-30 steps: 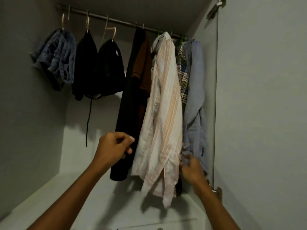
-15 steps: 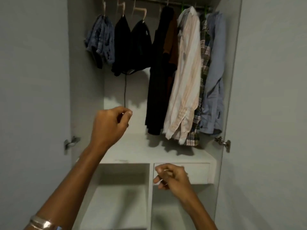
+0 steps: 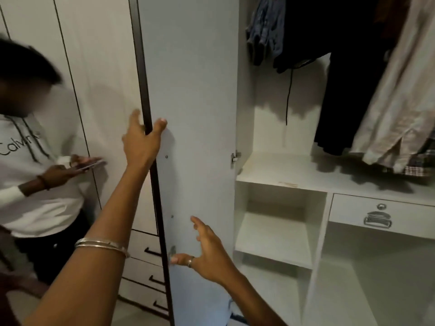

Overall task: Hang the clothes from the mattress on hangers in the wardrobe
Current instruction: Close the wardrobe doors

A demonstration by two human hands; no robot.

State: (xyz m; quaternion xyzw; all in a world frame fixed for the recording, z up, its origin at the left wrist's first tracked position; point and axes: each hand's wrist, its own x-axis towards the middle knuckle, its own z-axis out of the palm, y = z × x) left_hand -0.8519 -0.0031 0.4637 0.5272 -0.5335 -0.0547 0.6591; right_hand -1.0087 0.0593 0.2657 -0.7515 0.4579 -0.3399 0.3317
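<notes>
Where the left hand (image 3: 141, 144) meets the wardrobe door (image 3: 195, 114), I log a grip on the door's dark outer edge: thumb on the pale inner face, fingers wrapped behind the edge. Two metal bangles (image 3: 103, 245) sit on that forearm, below the grip. The right hand (image 3: 207, 252) is lower on the same door, fingers spread apart and holding nothing, fingertips close to the inner face near a small metal fitting; I cannot tell whether they touch. A ring shows on one finger.

The door stands swung open, hinged to the wardrobe (image 3: 244, 95) on its right side. Right of the door, inside, the clothes hang in a row: blue denim shorts (image 3: 266, 29) nearest the door, then dark garments (image 3: 348, 78) with a cord dangling, then a pale striped shirt (image 3: 400, 102), with a checked hem (image 3: 416, 168) showing below it at the far right. Hangers and rail are out of frame. Beneath the clothes runs a white shelf (image 3: 294, 170); under it are open compartments and a drawer (image 3: 376, 215) with a metal handle.

Left of the door, a second person (image 3: 35, 172) in a white top holds a phone (image 3: 89, 165), standing against more white panels and low drawers (image 3: 146, 267). No mattress in view.
</notes>
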